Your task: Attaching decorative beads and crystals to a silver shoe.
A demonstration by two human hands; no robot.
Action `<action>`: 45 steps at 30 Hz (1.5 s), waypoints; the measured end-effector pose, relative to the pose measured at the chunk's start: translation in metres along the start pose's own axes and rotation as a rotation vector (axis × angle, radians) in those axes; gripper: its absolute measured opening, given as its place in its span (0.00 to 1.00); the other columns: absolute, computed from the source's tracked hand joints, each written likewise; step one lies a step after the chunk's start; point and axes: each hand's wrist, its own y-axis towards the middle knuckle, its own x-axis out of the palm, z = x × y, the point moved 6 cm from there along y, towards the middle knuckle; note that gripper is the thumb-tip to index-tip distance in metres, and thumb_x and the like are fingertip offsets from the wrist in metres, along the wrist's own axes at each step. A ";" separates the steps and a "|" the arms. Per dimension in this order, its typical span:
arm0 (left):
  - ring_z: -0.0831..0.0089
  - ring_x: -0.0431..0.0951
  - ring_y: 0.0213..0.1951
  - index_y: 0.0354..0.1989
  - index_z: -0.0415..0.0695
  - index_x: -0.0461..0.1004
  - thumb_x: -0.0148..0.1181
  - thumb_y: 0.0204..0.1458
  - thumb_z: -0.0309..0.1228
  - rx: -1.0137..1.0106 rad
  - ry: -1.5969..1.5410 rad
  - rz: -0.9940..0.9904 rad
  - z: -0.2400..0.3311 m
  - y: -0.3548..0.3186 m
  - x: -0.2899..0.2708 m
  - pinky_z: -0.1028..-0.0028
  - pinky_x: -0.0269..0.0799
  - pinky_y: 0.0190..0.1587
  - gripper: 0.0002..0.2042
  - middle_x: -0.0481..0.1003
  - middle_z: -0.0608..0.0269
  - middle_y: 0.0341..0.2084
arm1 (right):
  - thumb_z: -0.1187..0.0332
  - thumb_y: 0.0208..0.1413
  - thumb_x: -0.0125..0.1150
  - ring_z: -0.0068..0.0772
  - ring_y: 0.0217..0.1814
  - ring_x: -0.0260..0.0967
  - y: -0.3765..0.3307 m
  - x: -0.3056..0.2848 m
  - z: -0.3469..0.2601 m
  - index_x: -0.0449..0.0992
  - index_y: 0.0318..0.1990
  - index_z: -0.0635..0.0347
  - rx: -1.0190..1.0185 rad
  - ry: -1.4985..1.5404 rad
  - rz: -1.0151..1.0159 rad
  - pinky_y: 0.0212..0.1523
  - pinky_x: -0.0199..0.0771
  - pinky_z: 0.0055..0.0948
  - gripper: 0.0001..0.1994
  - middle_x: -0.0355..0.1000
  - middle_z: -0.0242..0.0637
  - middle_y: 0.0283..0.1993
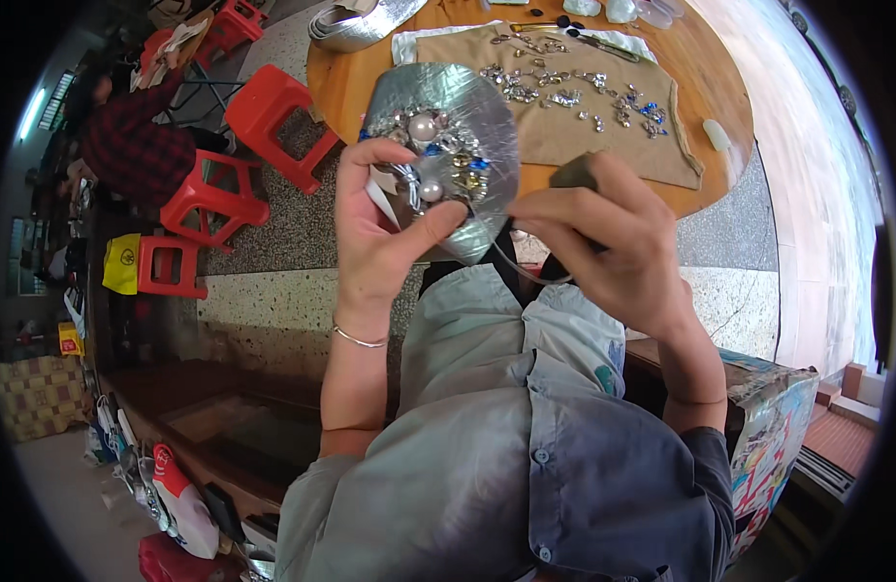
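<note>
My left hand [385, 228] grips a curved, shiny silver sheet piece [492, 126], with the thumb across its front. A cluster of rhinestones, blue stones and large pearl beads [423, 128] covers the middle of that piece. At its right edge, my right hand [613, 228] is closed in a pinch; what the fingertips hold is too small to make out. A dark, greenish-grey patch [572, 175] shows among the right fingers. Below this hand hangs a thin, pale, curved strand [530, 274]; where it starts is hidden.
Loose clear and blue stones [564, 92] lie on a brown cloth [603, 150] over the round wooden table [346, 73]. Scissors [603, 46] and a rolled silver sheet [366, 24] are at the back. Red stools [278, 116] and a seated person [128, 145] are on the left.
</note>
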 end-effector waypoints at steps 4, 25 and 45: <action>0.74 0.71 0.41 0.41 0.44 0.59 0.66 0.35 0.17 0.102 -0.103 -0.056 0.010 -0.003 0.013 0.75 0.68 0.44 0.26 0.67 0.63 0.38 | 0.79 0.38 0.64 0.29 0.24 0.62 0.002 0.009 -0.007 0.77 0.32 0.57 -0.075 -0.195 -0.032 0.22 0.61 0.26 0.10 0.61 0.33 0.23; 0.78 0.67 0.40 0.39 0.43 0.59 0.68 0.35 0.19 0.259 0.084 -0.134 0.023 -0.010 0.019 0.78 0.65 0.43 0.25 0.64 0.64 0.38 | 0.78 0.34 0.65 0.32 0.26 0.63 -0.003 -0.003 -0.027 0.76 0.33 0.57 -0.147 -0.322 0.013 0.24 0.63 0.29 0.13 0.63 0.33 0.24; 0.85 0.70 0.26 0.44 0.42 0.61 0.67 0.35 0.19 -0.276 0.114 -0.229 0.013 -0.001 0.029 0.86 0.65 0.29 0.26 0.71 0.69 0.29 | 0.80 0.39 0.59 0.34 0.27 0.67 -0.010 0.005 -0.011 0.75 0.32 0.59 0.033 -0.375 -0.034 0.27 0.67 0.28 0.10 0.64 0.35 0.26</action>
